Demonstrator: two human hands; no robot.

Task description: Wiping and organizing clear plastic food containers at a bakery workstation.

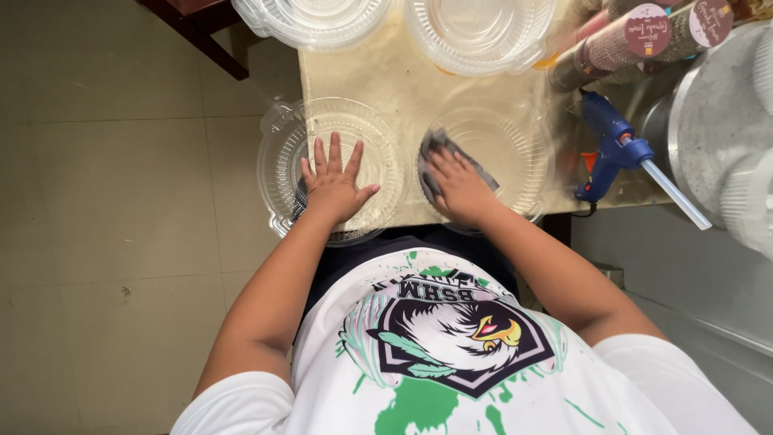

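Note:
An open clear plastic clamshell container lies at the near edge of a small beige table (411, 89). My left hand (334, 181) rests flat with fingers spread on its left half (278, 161), which overhangs the table's left edge. My right hand (459, 185) presses a dark grey cloth (439, 145) into the round right half (515, 153).
Two more clear plastic containers (314, 20) (479, 32) sit at the table's far side. Lidded jars with pink labels (620, 40) lie at the far right. A blue glue gun (616, 145) rests by the right edge, next to a round metal vessel (721, 121). Tiled floor lies to the left.

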